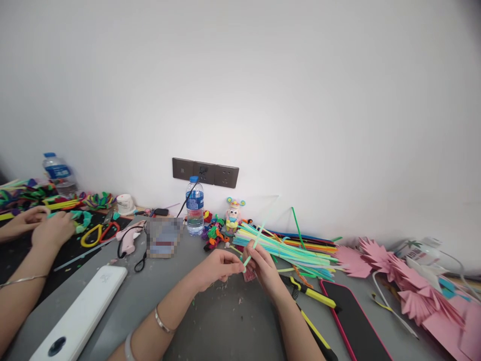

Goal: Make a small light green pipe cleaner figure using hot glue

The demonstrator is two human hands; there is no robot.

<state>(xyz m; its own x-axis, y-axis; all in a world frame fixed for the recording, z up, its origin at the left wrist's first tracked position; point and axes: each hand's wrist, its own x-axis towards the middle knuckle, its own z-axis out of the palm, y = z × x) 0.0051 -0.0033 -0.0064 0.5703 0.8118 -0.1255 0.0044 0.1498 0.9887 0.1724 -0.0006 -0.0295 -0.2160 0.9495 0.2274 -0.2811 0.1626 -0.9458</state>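
Note:
Between my two hands is a pale green pipe cleaner (262, 226), slanting up to the right, its upper part faint against the wall. My left hand (217, 268) pinches near its lower end with thumb and forefinger. Higher up, the fingers of my right hand (262, 263) are closed around the same stem. Just behind my hands lies a bundle of pipe cleaners (293, 250) in pale green, blue and yellow. Close to my right forearm are yellow-and-black pliers (313, 296).
A phone (356, 321) and folded pink paper (409, 281) lie right. Behind stand a water bottle (195, 213) and a small figurine (233, 215). To the left are a white device (80, 316), a pink glue gun (129, 239), scissors (100, 234) and another person's hands (52, 228).

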